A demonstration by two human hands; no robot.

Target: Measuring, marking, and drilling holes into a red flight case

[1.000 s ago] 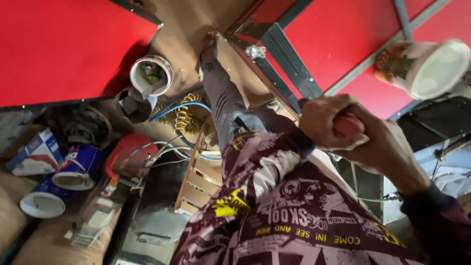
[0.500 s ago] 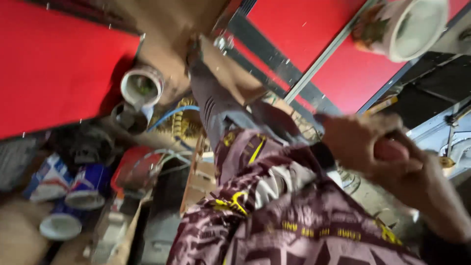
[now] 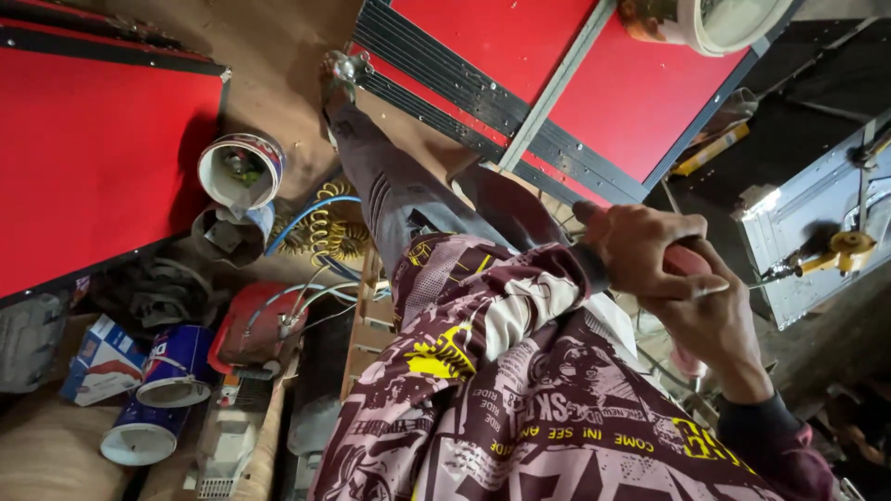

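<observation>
Head view: we look down on our own patterned sleeve and both hands. Our left hand [image 3: 645, 249] and right hand [image 3: 715, 320] each keep a grip clamped on a red handle [image 3: 685, 261], held over the gap between the red panel [image 3: 594, 83] and the grey metal case [image 3: 807, 223]. We judge a slip could swing the handle into the coiled hose [image 3: 325, 227] or the cups [image 3: 172, 366] below.
</observation>
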